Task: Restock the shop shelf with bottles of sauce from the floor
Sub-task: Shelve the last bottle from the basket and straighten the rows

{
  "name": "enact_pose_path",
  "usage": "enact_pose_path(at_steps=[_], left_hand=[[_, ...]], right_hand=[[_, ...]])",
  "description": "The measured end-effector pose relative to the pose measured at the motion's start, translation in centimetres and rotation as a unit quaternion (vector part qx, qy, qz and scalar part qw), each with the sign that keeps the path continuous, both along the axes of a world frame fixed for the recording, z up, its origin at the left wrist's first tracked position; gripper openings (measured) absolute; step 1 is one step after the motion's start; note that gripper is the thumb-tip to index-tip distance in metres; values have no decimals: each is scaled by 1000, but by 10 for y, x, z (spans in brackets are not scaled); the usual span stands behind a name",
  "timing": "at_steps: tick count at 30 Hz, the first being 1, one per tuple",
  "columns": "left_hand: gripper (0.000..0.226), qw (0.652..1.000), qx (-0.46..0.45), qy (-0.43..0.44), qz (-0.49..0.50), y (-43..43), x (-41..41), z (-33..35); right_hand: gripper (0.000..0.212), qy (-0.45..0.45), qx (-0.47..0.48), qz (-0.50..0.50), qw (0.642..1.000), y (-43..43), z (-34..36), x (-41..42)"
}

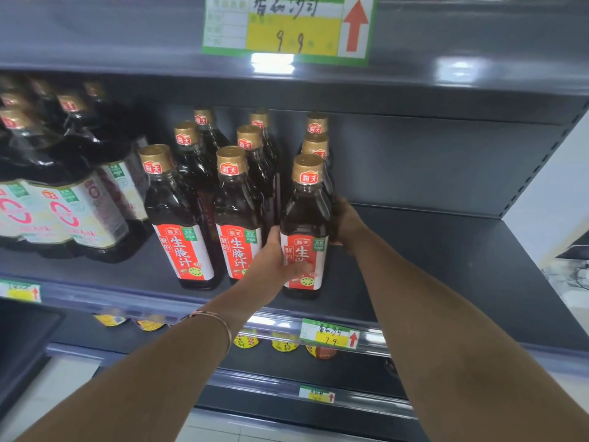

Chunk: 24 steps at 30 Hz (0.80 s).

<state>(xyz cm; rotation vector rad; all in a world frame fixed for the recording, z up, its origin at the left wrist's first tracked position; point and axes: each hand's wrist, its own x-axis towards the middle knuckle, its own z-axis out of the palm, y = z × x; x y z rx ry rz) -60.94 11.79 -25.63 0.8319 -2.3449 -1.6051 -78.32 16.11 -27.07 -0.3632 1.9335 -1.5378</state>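
**Both hands on the front bottle of the right-hand file**

The dark grey shelf (446, 266) fills most of the head view. The right part of its board is bare, and its stock stands toward the left. At the far left is a cluster of big dark bottles (63, 212) with pale labels, blurred at the edge of the picture. Just beside them stand the sauce bottles (178, 218), gold-capped and red-labelled, upright in three files running front to back with three bottles in each.

The front right bottle (306, 212) stands upright near the shelf's front edge, level with the front bottles of the other two files. The left hand (277, 260) grips its lower left side, thumb laid across the red label. The right hand (349, 224) wraps the bottle's right side higher up. Its fingers curve round behind the bottle, so their tips are hidden.

A large green and yellow price card (288, 25) with a red arrow hangs on the edge of the shelf above. A smaller price tag (330, 334) of the same kind sits on this shelf's front rail. Yellow-lidded jars (283, 344) show on the shelf below. A thin bracelet (220, 320) circles the left wrist.
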Motion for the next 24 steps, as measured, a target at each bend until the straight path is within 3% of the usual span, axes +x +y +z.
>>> enact_pose_path(at_steps=[5,10,14,17,19,22,24], left_hand=[[58,999,-40,-26,-23,7,17,-3],[39,998,-66,-6,-14,5,42,9],[34,991,-131,-12,30,1,66,21],[19,981,-165,23,101,-8,91,15],[14,972,-177,49,150,-15,109,12],[29,955,-178,74,227,-30,122,11],[52,940,-199,35,273,-40,122,11]], right_hand=[[46,79,81,-17,993,-10,-49,-15],[37,131,153,-99,975,11,-19,40],[36,140,119,-212,960,30,-7,80],[24,204,126,-326,915,40,1,122],[15,260,104,-341,897,37,3,152],[13,282,46,-316,905,22,1,195],[18,311,30,-288,905,8,-1,216]])
